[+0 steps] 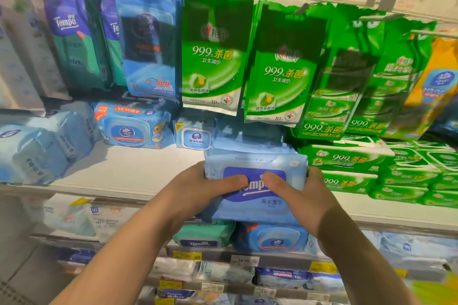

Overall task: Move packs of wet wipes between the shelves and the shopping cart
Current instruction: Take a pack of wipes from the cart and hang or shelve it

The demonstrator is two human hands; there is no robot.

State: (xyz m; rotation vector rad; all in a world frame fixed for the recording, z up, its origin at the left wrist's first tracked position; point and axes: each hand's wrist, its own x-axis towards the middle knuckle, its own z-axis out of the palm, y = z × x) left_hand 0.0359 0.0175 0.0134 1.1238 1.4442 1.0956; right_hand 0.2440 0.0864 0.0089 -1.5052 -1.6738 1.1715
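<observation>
Both arms reach forward and up from the bottom of the view, forearms bare, converging toward the centre. Left hand (198, 193) sits on the left side of a light-blue Tempo pack (257, 195), thumb laid flat across its front face, pointing right. Right hand (306, 195) mirrors it on the right side, thumb across the front, pointing left. The two thumb tips are near each other, not touching. The remaining fingers of both hands are hidden behind the pack. Wrists roughly level, backs of hands facing the camera.
</observation>
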